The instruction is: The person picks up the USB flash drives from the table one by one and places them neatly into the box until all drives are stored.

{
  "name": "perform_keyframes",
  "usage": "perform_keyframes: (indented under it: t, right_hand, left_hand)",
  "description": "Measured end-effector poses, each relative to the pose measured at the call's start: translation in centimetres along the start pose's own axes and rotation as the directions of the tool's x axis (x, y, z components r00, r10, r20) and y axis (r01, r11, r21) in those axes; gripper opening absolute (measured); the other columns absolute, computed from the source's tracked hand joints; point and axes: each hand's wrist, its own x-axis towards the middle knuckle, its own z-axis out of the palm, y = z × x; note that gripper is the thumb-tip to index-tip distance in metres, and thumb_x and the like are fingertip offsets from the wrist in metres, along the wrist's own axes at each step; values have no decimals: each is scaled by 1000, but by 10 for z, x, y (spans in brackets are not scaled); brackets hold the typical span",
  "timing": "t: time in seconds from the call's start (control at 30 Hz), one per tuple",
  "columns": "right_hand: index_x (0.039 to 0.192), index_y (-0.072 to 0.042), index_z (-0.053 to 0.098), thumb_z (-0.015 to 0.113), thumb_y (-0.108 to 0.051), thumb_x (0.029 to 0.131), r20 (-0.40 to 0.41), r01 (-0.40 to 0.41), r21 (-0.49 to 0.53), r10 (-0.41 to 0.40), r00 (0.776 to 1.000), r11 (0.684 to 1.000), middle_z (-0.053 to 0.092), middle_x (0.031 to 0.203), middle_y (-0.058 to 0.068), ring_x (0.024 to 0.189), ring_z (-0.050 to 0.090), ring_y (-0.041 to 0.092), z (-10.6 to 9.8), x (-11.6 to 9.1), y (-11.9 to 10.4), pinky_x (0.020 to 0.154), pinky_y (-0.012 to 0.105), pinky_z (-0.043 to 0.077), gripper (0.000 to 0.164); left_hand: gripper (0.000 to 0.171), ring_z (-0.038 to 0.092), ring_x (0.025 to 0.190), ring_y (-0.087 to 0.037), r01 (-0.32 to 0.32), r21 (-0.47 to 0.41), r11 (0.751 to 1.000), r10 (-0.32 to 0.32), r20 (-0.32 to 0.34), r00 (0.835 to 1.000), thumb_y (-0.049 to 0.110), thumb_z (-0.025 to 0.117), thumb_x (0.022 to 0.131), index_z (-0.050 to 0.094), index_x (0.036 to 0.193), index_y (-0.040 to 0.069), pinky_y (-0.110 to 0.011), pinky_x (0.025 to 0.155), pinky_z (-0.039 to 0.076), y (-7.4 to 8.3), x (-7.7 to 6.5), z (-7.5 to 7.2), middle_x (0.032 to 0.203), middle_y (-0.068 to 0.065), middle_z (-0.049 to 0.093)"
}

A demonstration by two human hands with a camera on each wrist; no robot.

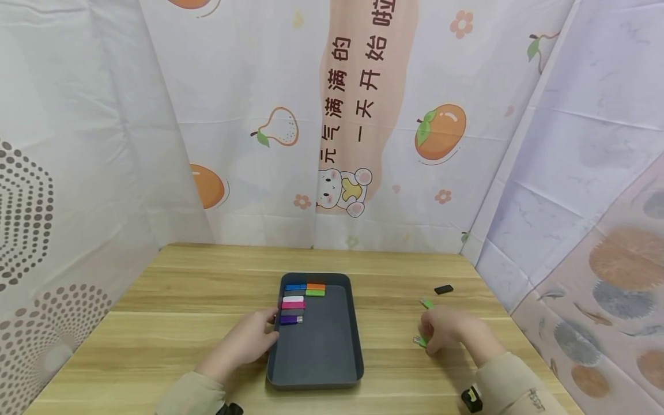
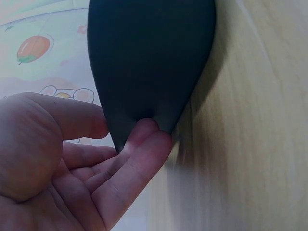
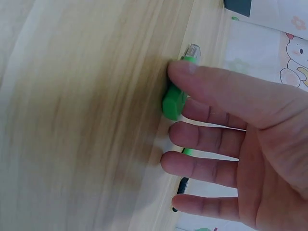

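My right hand [image 1: 440, 329] pinches a green USB stick [image 3: 174, 103] between thumb and index finger, low over the wooden table. Its metal plug points out past the thumb. A second green USB stick [image 1: 426, 302] lies just beyond the hand, and a black USB stick [image 1: 443, 289] farther back. With my left hand [image 1: 252, 335] I grip the left side of a dark grey tray [image 1: 324, 351]; in the left wrist view the fingertips press its outer wall [image 2: 151, 62]. Inside the tray, small USB sticks lie at the upper left, among them white [image 1: 293, 299], pink and purple [image 1: 289, 320].
Also in the tray are blue [image 1: 295, 287], orange [image 1: 315, 286] and green [image 1: 314, 293] sticks, side by side near the far wall. Printed curtains [image 1: 249, 190] hang behind and along both sides of the wooden table [image 1: 207, 282].
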Motion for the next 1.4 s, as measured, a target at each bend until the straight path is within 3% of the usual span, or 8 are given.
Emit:
perform_keyframes:
  t: [0.33,0.7,0.93,1.4]
  right_hand:
    - [78,-17,65,86,-5,73,-26,55,-2,-55,998,998,59,79,-4,76,54,17,3,1,10,69,40,51,25]
    - [78,-21,64,82,-2,73,-38,161,-15,-161,986,987,57,76,-7,72,51,14,8,5,19,63,32,46,26]
    - [77,-20,63,80,-1,73,-45,191,-3,-191,980,982,56,73,-6,69,50,11,10,3,19,60,30,44,26]
    - [77,-23,68,75,-5,73,-72,265,-9,-265,962,964,57,69,-12,63,49,5,9,10,16,56,26,44,20]
  left_hand:
    - [50,57,125,-43,-4,11,1000,4,-2,1000,5,69,94,54,140,-9,-61,102,46,-1,0,0,131,-24,63]
    - [51,57,125,-42,3,-2,1000,-3,4,1000,5,69,94,54,141,-9,-62,102,46,-4,-1,1,129,-23,64]
    - [50,57,126,-43,-24,-3,1000,24,-3,1000,5,69,94,54,140,-8,-63,103,44,-4,-1,3,128,-22,65]
    - [51,58,124,-42,-17,2,1000,17,-4,1000,5,69,94,54,140,-9,-62,102,46,-2,0,0,128,-23,65]
